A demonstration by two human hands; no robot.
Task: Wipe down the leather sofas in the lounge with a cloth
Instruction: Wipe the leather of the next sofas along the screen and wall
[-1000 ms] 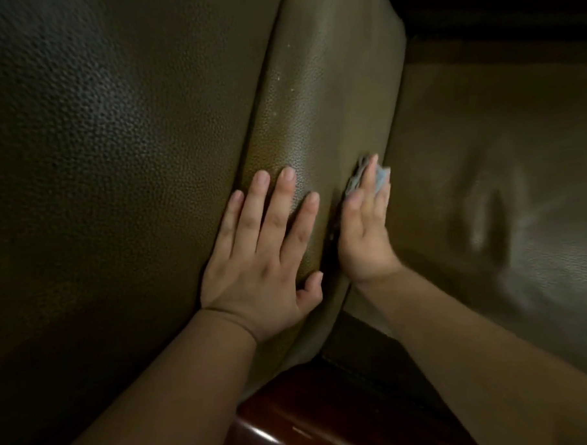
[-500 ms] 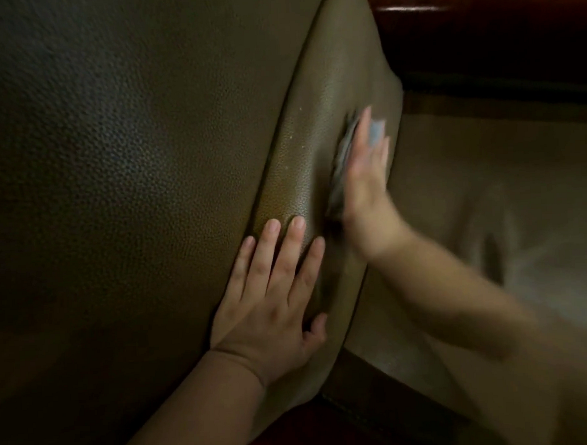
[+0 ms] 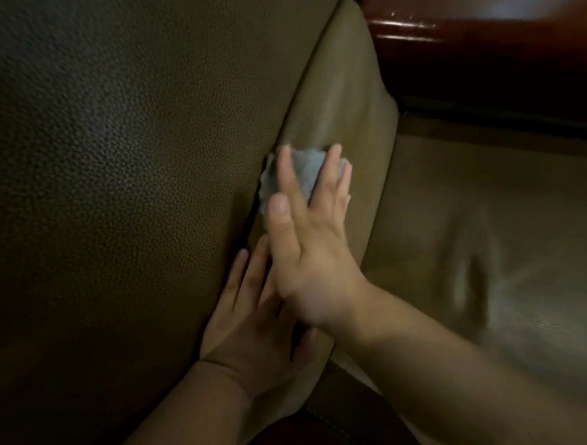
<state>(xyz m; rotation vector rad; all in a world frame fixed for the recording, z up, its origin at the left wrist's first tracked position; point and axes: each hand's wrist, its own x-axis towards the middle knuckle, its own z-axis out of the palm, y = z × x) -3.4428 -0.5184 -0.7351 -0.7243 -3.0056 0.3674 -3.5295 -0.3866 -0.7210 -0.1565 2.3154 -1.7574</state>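
A dark olive leather sofa fills the view, with a big pebbled cushion (image 3: 122, 182) on the left and a seat (image 3: 487, 220) on the right. Between them runs the narrow side face of the cushion (image 3: 340, 95). My right hand (image 3: 306, 242) presses a small grey-blue cloth (image 3: 305, 169) flat against that side face, fingers straight and spread over it. My left hand (image 3: 252, 318) rests flat on the cushion's edge just below, its fingers partly hidden under my right hand.
Glossy dark red wooden trim (image 3: 461, 23) of the sofa frame runs across the top right. More dark wood (image 3: 288, 434) shows at the bottom, between my forearms. The seat leather on the right is creased and blurred.
My right hand has carried the cloth from the cushion's right edge up and over to the left, onto the side face above my left hand. The view has shifted, and my left hand has stayed put.
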